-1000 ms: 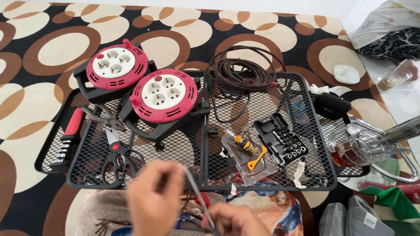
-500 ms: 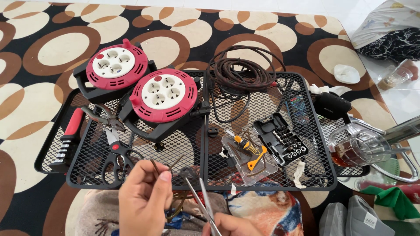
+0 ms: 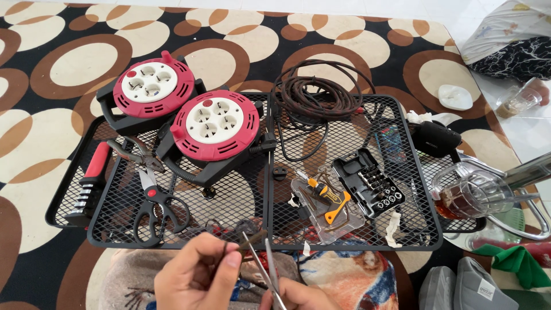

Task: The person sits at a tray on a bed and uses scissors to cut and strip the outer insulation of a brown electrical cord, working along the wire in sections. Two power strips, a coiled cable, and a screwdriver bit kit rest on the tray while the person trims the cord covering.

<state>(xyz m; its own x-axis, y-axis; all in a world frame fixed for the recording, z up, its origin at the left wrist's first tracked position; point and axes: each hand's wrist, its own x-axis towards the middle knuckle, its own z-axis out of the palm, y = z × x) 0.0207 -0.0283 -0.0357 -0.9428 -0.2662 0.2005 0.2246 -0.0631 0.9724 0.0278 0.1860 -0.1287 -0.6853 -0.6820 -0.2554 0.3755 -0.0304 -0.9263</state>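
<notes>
At the bottom middle, my left hand [image 3: 198,275] pinches a thin dark wire [image 3: 252,240] between thumb and forefinger. My right hand [image 3: 295,295], mostly cut off by the frame's lower edge, grips a slim metal plier-like tool [image 3: 265,265] whose two jaws reach up to the wire's end. Both hands hover over my lap, just in front of the near edge of a black wire-mesh tray [image 3: 241,201].
On the mesh lie two red cable reels [image 3: 215,125], [image 3: 152,85], a brown cable coil [image 3: 321,92], scissors [image 3: 155,204], pliers [image 3: 138,154], a red-handled tool [image 3: 92,178], a bit set [image 3: 367,183] and a clear box with a screwdriver [image 3: 324,198]. A glass mug [image 3: 468,195] stands right.
My left hand dropped lower and nearer the tool, bringing the wire end between the jaws. The right hand sank toward the bottom edge.
</notes>
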